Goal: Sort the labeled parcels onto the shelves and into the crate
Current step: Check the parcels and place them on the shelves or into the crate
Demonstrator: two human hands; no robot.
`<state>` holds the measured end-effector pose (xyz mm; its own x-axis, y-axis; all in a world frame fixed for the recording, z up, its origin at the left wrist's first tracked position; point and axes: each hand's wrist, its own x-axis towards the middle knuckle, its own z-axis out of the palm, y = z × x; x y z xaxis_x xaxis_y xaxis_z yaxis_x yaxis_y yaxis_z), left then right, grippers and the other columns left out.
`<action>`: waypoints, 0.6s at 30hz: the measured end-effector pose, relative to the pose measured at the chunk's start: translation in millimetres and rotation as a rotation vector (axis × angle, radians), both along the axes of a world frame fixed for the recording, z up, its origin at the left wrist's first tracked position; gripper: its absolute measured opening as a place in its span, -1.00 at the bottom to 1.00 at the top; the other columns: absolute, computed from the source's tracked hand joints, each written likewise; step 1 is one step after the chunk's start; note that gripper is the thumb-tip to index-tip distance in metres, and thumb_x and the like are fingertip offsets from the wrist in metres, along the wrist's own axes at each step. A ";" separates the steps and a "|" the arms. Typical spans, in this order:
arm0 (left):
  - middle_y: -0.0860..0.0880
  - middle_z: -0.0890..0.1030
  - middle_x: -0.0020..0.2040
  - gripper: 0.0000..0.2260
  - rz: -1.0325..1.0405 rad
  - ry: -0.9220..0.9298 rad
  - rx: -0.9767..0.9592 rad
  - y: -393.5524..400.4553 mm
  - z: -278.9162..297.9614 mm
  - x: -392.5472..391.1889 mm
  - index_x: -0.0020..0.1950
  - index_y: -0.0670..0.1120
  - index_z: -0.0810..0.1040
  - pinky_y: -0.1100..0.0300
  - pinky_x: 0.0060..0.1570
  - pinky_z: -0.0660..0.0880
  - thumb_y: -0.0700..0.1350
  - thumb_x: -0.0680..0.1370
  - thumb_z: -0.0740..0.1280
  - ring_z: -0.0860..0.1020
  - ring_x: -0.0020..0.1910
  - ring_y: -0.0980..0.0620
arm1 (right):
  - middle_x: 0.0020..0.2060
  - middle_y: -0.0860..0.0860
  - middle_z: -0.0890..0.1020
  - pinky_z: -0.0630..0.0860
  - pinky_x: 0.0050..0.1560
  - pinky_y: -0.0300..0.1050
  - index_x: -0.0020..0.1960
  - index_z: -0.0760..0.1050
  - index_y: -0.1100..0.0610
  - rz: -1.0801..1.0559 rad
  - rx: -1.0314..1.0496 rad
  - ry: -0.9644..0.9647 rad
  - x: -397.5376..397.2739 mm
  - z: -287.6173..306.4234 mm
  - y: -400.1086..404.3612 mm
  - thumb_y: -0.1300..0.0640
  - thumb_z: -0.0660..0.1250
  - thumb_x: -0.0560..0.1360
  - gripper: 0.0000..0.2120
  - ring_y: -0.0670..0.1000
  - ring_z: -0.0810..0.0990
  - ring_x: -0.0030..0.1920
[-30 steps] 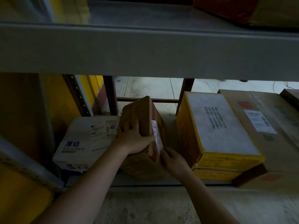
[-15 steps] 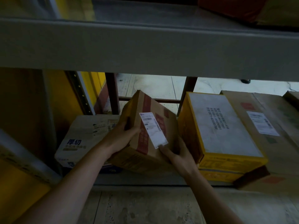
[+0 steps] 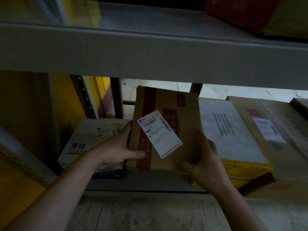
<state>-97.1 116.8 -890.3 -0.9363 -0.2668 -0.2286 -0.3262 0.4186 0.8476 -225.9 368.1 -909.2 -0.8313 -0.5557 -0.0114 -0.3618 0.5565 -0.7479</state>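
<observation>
I hold the brown cardboard parcel (image 3: 166, 129) with both hands, low on the shelf (image 3: 146, 184), between the white box (image 3: 93, 139) at nine o'clock and the yellow box (image 3: 233, 135) at three o'clock. My left hand (image 3: 116, 150) pinches its left edge. My right hand (image 3: 201, 160) cups the near right corner. The white label (image 3: 159, 133) faces up. The parcel looks stiff and, I think, light. Holding both side edges seems safest.

A single head view looks forward and down, close under the upper shelf beam (image 3: 150, 52), into the lower shelf (image 3: 150, 182).
</observation>
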 end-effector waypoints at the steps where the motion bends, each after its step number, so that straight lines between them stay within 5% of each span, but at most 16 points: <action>1: 0.44 0.35 0.28 -0.09 -0.011 0.003 -0.009 0.8 -2.1 1.0 0.51 0.36 0.01 0.59 0.11 0.28 -0.02 0.41 0.57 0.34 0.18 0.58 | 0.49 -0.09 0.16 0.51 0.19 -0.17 0.64 -0.10 -0.10 0.002 0.012 0.012 1.1 0.4 2.2 -0.12 0.59 0.34 0.12 0.02 0.41 0.37; 7: 0.38 0.37 0.33 -0.11 -0.019 0.035 -0.027 4.1 -7.7 4.1 0.45 0.39 0.00 0.56 0.15 0.30 -0.07 0.43 0.56 0.35 0.27 0.50 | 0.49 -0.18 0.08 0.53 0.10 -0.25 0.63 -0.12 -0.14 0.005 0.054 0.076 5.1 1.6 9.0 -0.14 0.55 0.37 0.09 -0.16 0.33 0.18; 13: 0.39 0.41 0.25 -0.13 -0.002 0.029 -0.036 6.5 -6.8 8.8 0.46 0.37 0.03 0.61 0.03 0.35 -0.08 0.43 0.56 0.38 0.15 0.58 | 0.44 -0.25 0.09 0.68 -0.06 -0.01 0.59 -0.10 -0.25 0.018 0.058 0.093 7.5 -1.4 12.2 -0.20 0.55 0.32 0.08 0.03 0.56 0.16; 18: 0.41 0.40 0.22 -0.12 0.018 0.023 -0.034 9.6 -3.4 12.6 0.45 0.36 0.02 0.63 0.01 0.33 -0.08 0.42 0.56 0.37 0.09 0.63 | 0.46 -0.20 0.09 0.67 -0.01 0.00 0.60 -0.10 -0.21 0.021 0.066 0.102 10.5 0.2 14.7 -0.21 0.55 0.33 0.08 0.05 0.53 0.21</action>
